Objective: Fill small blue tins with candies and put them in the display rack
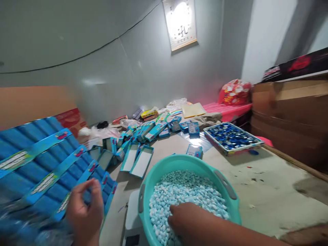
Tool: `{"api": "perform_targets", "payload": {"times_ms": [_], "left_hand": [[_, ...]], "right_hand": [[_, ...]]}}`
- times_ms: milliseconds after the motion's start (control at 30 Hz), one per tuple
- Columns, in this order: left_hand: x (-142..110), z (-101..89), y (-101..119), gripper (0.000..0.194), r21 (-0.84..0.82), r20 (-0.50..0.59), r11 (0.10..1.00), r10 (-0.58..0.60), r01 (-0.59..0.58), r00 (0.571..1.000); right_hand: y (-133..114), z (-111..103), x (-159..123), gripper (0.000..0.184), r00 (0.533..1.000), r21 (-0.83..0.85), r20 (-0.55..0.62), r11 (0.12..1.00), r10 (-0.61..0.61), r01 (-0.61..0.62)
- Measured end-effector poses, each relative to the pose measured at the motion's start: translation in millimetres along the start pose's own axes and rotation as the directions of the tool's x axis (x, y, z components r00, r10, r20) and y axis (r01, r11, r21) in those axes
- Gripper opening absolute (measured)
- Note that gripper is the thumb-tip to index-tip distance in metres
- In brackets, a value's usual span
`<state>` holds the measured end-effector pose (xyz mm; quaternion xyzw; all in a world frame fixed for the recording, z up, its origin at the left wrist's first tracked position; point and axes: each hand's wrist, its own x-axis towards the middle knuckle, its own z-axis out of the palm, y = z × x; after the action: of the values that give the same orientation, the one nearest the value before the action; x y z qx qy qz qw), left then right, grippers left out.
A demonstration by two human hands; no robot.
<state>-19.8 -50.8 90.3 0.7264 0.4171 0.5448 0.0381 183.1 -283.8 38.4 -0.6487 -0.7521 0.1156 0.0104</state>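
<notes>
A turquoise tub [179, 160] with grey handles stands low in the middle, holding a heap of small pale blue and white pellets [188, 188]. My right hand [188, 218] reaches into it, its fingers curled down among the pellets and partly hidden. At the lower left my left hand [85, 208] is raised, thumb and forefinger bent together in a ring, with nothing visible between them. Just behind that hand, a slanting stack of bright blue boxes [57, 159] fills the left side. Under the tub's left edge a white device [134, 212] partly shows.
Open blue box trays [141, 161] and a pile of blue cartons [156, 130] lie beyond the tub. A shallow tray of shiny dark blue wrapped pieces [229, 135] sits back right. Large brown cardboard boxes [289, 112] flank the table's right side.
</notes>
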Motion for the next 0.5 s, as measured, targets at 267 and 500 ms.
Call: {"api": "perform_targets", "payload": {"times_ms": [267, 500], "left_hand": [[3.2, 173.1, -67.3, 0.110, 0.218, 0.471, 0.960, -0.262, 0.176, 0.842], [7.6, 198.7, -119.3, 0.035, 0.376, 0.665, 0.926, -0.297, 0.036, 0.686]], "right_hand": [[14.4, 24.7, -9.4, 0.027, 0.993, 0.117, -0.054, 0.988, 0.104, -0.097], [22.6, 37.1, -13.0, 0.016, 0.985, 0.237, -0.157, 0.971, 0.077, -0.038]]}}
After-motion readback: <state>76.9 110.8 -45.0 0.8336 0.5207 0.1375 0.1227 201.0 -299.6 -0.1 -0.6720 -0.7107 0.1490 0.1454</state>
